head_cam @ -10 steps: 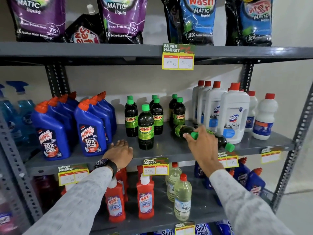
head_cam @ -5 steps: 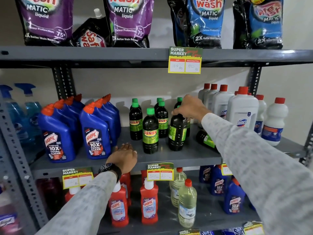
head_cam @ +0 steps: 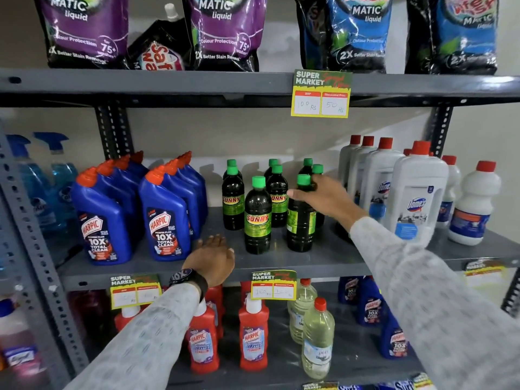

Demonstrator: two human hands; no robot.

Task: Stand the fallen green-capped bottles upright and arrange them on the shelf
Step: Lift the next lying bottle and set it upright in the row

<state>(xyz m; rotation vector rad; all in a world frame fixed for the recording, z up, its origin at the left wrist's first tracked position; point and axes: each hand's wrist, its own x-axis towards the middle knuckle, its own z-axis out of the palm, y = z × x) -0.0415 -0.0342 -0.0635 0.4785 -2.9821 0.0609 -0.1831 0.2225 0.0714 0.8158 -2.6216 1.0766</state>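
Several dark SUNNY bottles with green caps (head_cam: 258, 218) stand upright in the middle of the grey metal shelf (head_cam: 323, 260). My right hand (head_cam: 323, 195) is closed round the neck of the front-right green-capped bottle (head_cam: 300, 220), which stands upright on the shelf beside the others. Behind my right forearm a dark shape (head_cam: 342, 229) lies low on the shelf, mostly hidden; it looks like another bottle on its side. My left hand (head_cam: 213, 257) rests flat on the shelf's front edge, fingers spread, holding nothing.
Blue Harpic bottles (head_cam: 166, 218) stand in rows to the left, white Domex bottles (head_cam: 416, 198) close on the right. Detergent pouches (head_cam: 222, 32) fill the shelf above. Red and clear bottles (head_cam: 253, 339) stand on the shelf below. A price tag (head_cam: 273, 285) hangs off the front edge.
My right hand lifted a bottle that lay on its side and stood it upright in the front row. The left hand stayed on the shelf edge.
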